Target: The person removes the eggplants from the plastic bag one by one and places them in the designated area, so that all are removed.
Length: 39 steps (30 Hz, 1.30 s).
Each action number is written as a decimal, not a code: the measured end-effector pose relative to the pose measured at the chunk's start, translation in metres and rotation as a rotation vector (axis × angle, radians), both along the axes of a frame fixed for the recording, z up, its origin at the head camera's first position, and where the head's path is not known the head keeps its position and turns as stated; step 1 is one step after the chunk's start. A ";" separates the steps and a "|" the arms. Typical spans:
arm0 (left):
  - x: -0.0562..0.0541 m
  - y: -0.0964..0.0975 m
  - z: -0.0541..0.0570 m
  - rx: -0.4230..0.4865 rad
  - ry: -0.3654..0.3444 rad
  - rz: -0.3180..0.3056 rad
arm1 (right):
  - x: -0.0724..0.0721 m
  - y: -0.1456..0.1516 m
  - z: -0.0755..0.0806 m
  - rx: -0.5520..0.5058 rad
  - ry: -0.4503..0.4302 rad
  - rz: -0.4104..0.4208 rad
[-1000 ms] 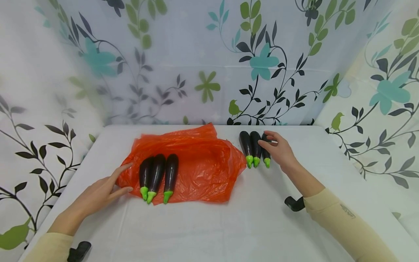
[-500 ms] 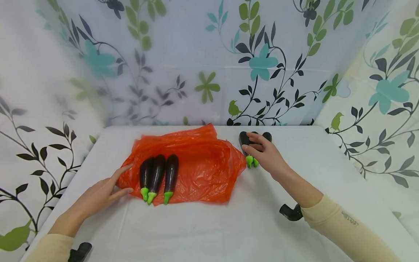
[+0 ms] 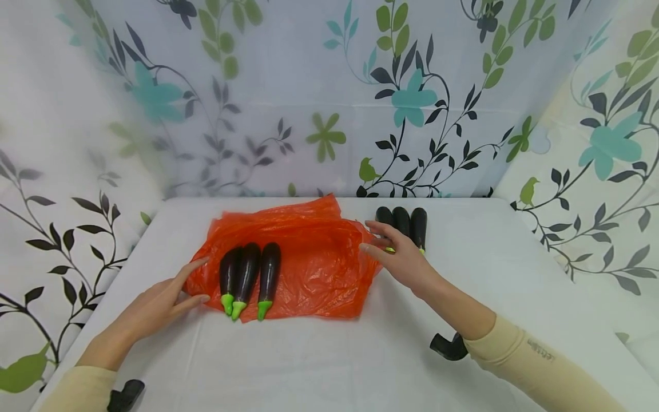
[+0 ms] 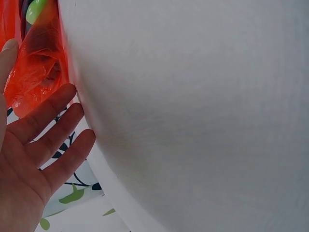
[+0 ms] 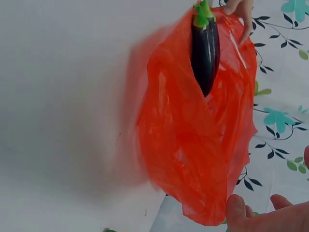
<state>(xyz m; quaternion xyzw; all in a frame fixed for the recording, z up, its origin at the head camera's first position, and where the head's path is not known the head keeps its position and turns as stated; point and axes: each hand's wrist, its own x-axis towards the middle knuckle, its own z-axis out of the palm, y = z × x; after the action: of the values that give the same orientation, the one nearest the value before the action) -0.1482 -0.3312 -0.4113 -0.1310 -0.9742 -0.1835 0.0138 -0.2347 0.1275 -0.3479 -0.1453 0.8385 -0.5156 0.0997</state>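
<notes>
An orange-red plastic bag (image 3: 324,280) lies spread on the white table in the head view. Three dark eggplants with green stems lie at its left side, the rightmost eggplant (image 3: 269,272) slightly apart from the other two. My left hand (image 3: 149,309) is at the bag's left edge, fingertips touching or close to the plastic; in the left wrist view its fingers (image 4: 63,150) are straight. At the bag's right edge my right hand (image 3: 401,260) has thumb and fingers apart, with nothing seen between them. Three more eggplants (image 3: 419,226) lie just behind it, partly covered by the hand.
The white table (image 3: 309,366) reaches back to a hanging cloth (image 3: 268,86) with leaf and flower prints, which also covers both sides. A black device is on each wrist, such as the right wrist device (image 3: 448,347).
My right hand has moved left from the right-hand group of eggplants to the bag's right edge, carrying nothing. The left hand, the bag and the eggplants have stayed in place.
</notes>
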 end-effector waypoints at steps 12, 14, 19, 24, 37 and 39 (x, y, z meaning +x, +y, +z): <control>0.000 -0.001 0.000 -0.005 -0.012 0.002 | 0.013 -0.030 0.003 -0.085 -0.073 0.084; 0.000 -0.001 0.000 -0.005 -0.013 0.003 | 0.013 -0.036 0.004 -0.092 -0.070 0.091; 0.000 0.000 0.000 -0.002 -0.016 0.001 | 0.014 -0.049 0.004 -0.085 -0.057 0.084; 0.000 0.001 -0.001 0.002 -0.017 0.000 | 0.013 -0.061 -0.001 -0.091 -0.077 0.085; -0.001 0.000 -0.002 -0.002 -0.006 -0.002 | 0.012 -0.096 -0.013 -0.073 -0.122 0.151; 0.000 -0.001 -0.002 0.000 -0.008 -0.001 | 0.013 -0.102 -0.014 -0.082 -0.141 0.160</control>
<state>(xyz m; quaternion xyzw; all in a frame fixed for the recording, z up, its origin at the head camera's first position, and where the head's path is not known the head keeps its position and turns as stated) -0.1487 -0.3318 -0.4128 -0.1309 -0.9741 -0.1841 0.0098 -0.2217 0.0258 -0.3622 -0.1791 0.7933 -0.5488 0.1933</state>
